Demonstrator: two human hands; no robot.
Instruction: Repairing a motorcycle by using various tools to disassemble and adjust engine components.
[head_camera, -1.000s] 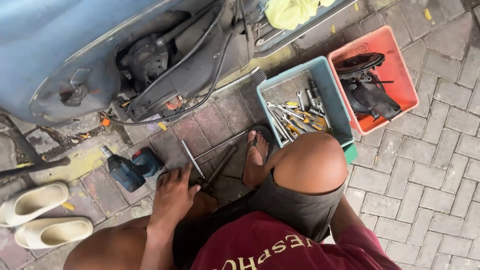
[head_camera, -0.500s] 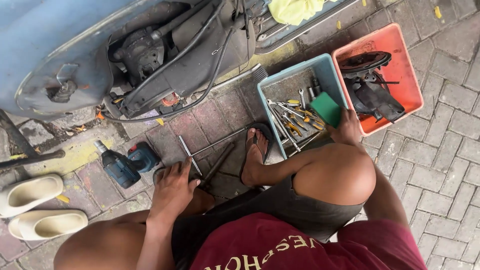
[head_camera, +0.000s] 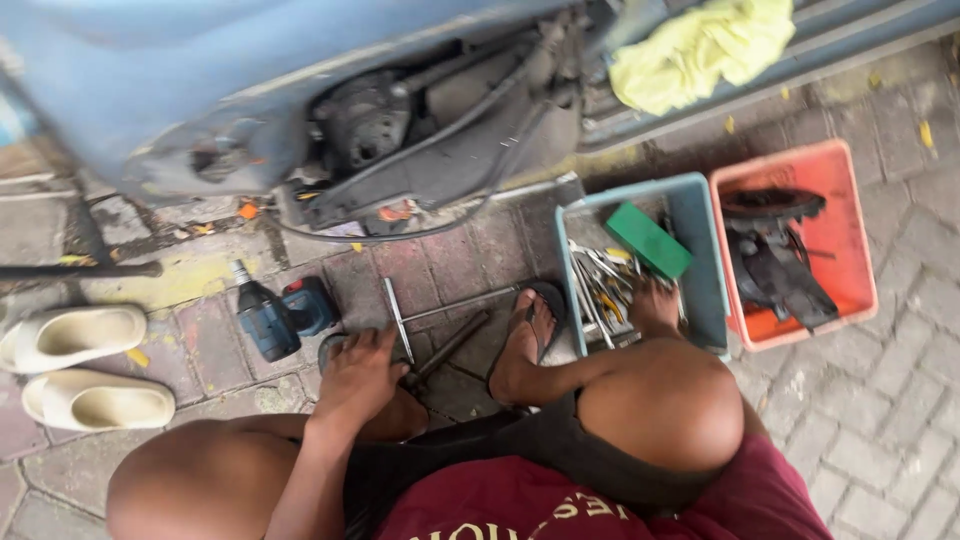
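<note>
Slippers: pale pair (head_camera: 85, 365) on the brick paving, far left
Cloth: yellow (head_camera: 702, 45), on the vehicle's ledge
Bin: orange (head_camera: 850, 260), dark parts inside

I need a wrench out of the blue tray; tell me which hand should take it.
Right. The right hand is already inside the blue tray among the wrenches; the left hand rests on the paving by the T-handle wrench.

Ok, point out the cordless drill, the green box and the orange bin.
cordless drill (head_camera: 268, 320): head view, on its dark blue body.
green box (head_camera: 648, 240): head view, middle of its top face.
orange bin (head_camera: 855, 235): head view, on its right wall.
</note>
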